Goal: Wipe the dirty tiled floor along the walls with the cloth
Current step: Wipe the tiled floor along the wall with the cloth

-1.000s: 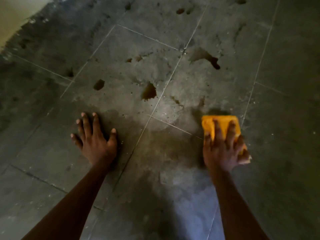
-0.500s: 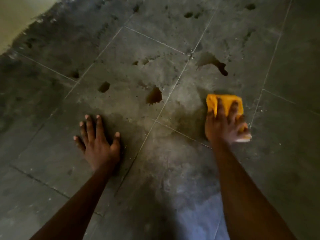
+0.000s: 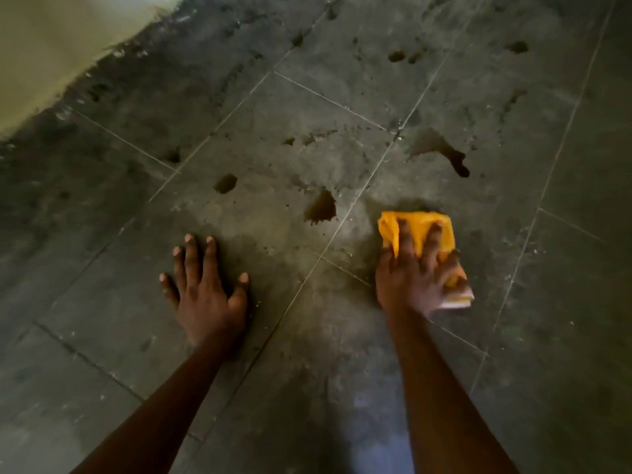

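1. No brand or writing that I can read on anything here. The cloth (image 3: 424,230) has a pale strip at its lower right corner, maybe a tag, but it's too blurry to tell.
2. The floor (image 3: 342,97) is big square grey tiles with thin pale grout lines running diagonally across the frame. The surface looks matte and blotchy, with dusty light patches in the middle and darker damp-looking areas around my hands.
3. Brownish stains are scattered across the upper half. One chunky stain (image 3: 321,208) sits just left of the cloth, and a long drippy one (image 3: 444,153) is above it, toward the upper right.
4. In the upper left of the frame is the wall (image 3: 51,46), pale yellowish, with a ragged dark grimy band where it meets the tiles.
5. The cloth is bright orange-yellow, soft and folded into a rough rectangle, right of centre. It lies flat on the tile under my right hand (image 3: 415,278), sticking out past my fingertips.
6. My right hand presses down on the cloth with the fingers spread and fairly straight.
7. My left hand (image 3: 205,292) is flat on bare tile, left of centre, fingers splayed and holding nothing, well apart from the cloth.
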The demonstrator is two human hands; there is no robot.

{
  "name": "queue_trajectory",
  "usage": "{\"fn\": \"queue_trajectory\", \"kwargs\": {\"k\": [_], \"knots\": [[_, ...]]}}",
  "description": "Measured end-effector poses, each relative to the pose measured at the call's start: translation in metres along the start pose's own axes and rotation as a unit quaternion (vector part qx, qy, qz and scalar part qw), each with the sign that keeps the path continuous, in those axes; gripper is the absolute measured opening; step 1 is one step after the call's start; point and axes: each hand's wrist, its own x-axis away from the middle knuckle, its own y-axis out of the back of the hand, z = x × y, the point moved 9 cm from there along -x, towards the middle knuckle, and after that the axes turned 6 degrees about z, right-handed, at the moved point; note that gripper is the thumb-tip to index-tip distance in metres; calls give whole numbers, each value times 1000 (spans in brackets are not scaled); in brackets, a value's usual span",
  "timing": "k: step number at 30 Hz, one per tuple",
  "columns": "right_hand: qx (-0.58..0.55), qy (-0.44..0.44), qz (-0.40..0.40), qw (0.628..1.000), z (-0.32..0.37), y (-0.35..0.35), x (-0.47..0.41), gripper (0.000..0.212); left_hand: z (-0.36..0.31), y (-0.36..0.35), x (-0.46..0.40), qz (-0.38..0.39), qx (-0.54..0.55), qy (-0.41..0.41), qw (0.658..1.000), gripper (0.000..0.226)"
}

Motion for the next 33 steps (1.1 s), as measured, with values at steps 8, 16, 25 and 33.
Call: {"fn": "queue_trajectory", "kwargs": {"k": [8, 16, 25, 33], "knots": [[72, 283, 75, 954, 40, -22, 147, 63, -1, 9, 2, 11, 18, 17, 1000, 92], [-2, 78, 15, 997, 93, -23, 17, 61, 37, 27, -38, 10, -40, -41, 998, 88], [73, 151, 55, 984, 67, -17, 45, 62, 38, 28, -42, -9, -36, -18, 999, 85], [57, 212, 54, 974, 193, -44, 22, 59, 40, 26, -42, -2, 1, -19, 1000, 72]]}}
